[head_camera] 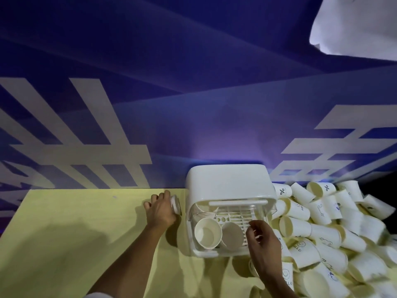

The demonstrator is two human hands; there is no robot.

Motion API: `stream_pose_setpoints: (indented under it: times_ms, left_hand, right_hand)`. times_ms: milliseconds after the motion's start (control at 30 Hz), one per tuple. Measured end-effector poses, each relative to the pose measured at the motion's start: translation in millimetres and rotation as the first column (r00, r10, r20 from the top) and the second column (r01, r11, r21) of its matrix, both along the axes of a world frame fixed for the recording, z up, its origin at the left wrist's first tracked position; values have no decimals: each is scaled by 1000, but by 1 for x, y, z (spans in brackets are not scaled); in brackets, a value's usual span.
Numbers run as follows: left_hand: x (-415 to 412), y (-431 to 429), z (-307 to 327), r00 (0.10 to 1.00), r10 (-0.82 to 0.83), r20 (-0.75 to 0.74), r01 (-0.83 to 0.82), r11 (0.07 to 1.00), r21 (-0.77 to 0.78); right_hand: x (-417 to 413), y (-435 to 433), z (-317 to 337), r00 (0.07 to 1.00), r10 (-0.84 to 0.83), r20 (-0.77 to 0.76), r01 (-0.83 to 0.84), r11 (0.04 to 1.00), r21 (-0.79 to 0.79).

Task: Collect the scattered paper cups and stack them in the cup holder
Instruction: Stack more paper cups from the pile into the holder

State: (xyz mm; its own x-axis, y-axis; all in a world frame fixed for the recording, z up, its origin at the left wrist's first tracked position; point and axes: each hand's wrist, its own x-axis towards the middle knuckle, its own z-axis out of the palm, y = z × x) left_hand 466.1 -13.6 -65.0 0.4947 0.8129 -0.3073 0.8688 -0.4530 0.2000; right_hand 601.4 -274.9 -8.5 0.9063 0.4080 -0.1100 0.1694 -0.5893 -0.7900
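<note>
Head view: my left hand [160,208] curls round a cup [175,204] lying on its side on the worktop [75,222], at nine o'clock from the holder [229,183] and just beside it. My right hand [263,239] hangs over the holder's open front, at its five o'clock, fingers half curled. I cannot tell whether they pinch anything. Inside the holder, toward seven o'clock, two more cups [208,233] sit side by side, the left one mouth up. The pile [322,224] of loose ones sprawls at three o'clock, pressed against the holder's wall. These look light and thin-walled, easy to crush or send rolling. I judge the best hold to be a gentle wrap round the side, close to the stiffer rolled rim.
</note>
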Motion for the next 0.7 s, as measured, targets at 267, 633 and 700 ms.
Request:
stream_pose_setpoints:
  times_ms: [267,633,700]
  left_hand:
    - [-38,-14,41,846,337,413,-286,941,-182]
    - [-38,-73,145,620,303,724,-55,937,-345]
    - [-33,-82,154,653,237,719,43,937,-348]
  right_hand:
    - [-21,-5,16,999,33,6,-33,993,110]
    - [-47,8,66,944,306,123,-326,924,202]
    - [-47,12,72,921,369,126,-388,899,203]
